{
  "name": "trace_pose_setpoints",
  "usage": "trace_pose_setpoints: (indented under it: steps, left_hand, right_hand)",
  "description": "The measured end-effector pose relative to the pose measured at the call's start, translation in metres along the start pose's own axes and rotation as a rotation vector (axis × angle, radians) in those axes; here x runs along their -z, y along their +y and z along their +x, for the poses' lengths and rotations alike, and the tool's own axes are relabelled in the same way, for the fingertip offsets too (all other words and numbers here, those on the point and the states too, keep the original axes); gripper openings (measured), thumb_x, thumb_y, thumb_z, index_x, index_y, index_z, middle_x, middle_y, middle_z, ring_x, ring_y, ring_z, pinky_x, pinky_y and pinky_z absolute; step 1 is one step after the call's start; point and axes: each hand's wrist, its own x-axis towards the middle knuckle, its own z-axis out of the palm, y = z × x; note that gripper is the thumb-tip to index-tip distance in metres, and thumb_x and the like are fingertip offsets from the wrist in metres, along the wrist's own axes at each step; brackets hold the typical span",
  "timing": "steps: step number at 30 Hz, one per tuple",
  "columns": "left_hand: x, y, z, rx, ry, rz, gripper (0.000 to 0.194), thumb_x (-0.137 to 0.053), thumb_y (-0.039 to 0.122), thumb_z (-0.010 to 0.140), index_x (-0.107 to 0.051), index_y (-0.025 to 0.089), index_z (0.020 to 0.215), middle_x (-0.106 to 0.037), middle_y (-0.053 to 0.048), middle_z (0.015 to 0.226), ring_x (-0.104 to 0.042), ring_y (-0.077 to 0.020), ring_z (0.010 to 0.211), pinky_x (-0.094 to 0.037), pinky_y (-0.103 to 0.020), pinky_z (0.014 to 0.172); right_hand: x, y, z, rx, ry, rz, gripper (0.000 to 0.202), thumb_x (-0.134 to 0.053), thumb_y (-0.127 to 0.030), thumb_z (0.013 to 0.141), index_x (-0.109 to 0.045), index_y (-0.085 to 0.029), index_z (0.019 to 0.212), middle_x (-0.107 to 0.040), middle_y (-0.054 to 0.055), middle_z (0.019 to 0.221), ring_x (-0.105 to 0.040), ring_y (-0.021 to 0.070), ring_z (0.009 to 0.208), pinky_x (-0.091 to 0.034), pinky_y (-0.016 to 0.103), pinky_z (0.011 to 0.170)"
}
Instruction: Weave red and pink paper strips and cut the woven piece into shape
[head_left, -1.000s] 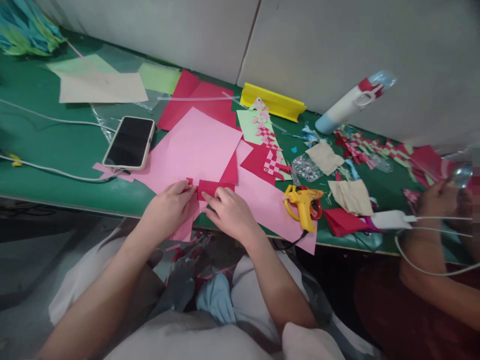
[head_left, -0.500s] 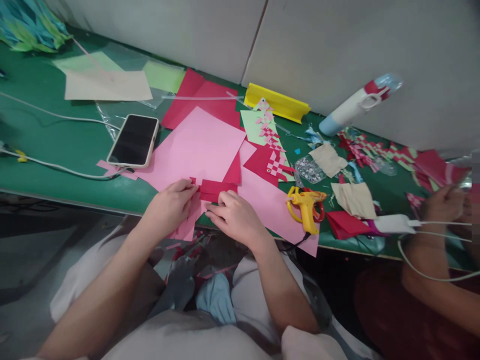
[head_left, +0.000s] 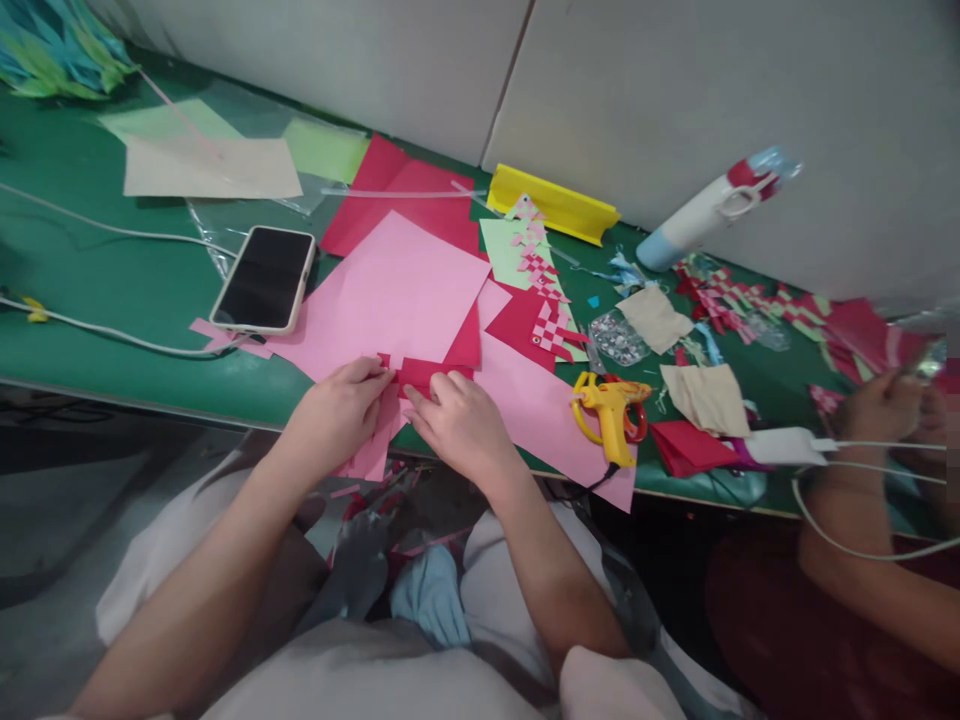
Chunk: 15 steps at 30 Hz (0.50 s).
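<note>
In the head view, the red paper strip (head_left: 427, 370) lies at the desk's (head_left: 150, 380) near edge, over pink strips (head_left: 367, 465). The left hand (head_left: 334, 410) bunches its fingers at the left end; the right hand (head_left: 461, 425) touches the strip farther right. Whether either pinches or merely presses, I cannot tell. The paper looks feather-light, fairly stiff, easily creased or torn; flat fingertips near its ends should suit.

Red paper strip (head_left: 421, 369), flat, partly covered, beside narrow pink strips (head_left: 368, 463)
</note>
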Motion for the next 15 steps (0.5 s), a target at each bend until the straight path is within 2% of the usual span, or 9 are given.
trace_pose_setpoints:
  steps: [7,12,15]
  left_hand:
    - [-0.001,0.0,0.001,0.005,-0.002,-0.025,0.038,-0.04,0.018,0.088,-0.067,0.015,0.115,-0.066,-0.013,0.114,-0.067,-0.0233,0.097,-0.057,-0.034,0.078]
    - [-0.003,-0.001,0.0,0.014,0.002,-0.041,0.038,-0.041,0.017,0.087,-0.066,0.016,0.116,-0.065,-0.012,0.115,-0.066,-0.0234,0.099,-0.057,-0.033,0.079]
    - [-0.004,-0.002,-0.001,0.008,0.004,-0.025,0.039,-0.042,0.015,0.087,-0.066,0.016,0.117,-0.065,-0.012,0.117,-0.065,-0.0235,0.102,-0.056,-0.033,0.082]
  right_hand:
    - [0.009,0.003,-0.011,0.032,0.027,0.009,0.033,-0.044,-0.033,0.097,-0.07,-0.015,0.108,-0.057,0.01,0.085,-0.047,0.0219,0.082,-0.038,0.035,0.069]
    - [0.005,0.01,-0.014,0.034,0.087,0.15,0.037,-0.043,-0.032,0.097,-0.072,-0.017,0.08,-0.056,0.007,0.078,-0.048,0.0187,0.077,-0.04,0.033,0.072]
    - [0.0,0.012,-0.011,-0.043,0.158,0.217,0.032,-0.045,-0.029,0.097,-0.073,-0.016,0.088,-0.058,0.007,0.081,-0.052,0.0194,0.082,-0.043,0.032,0.078]
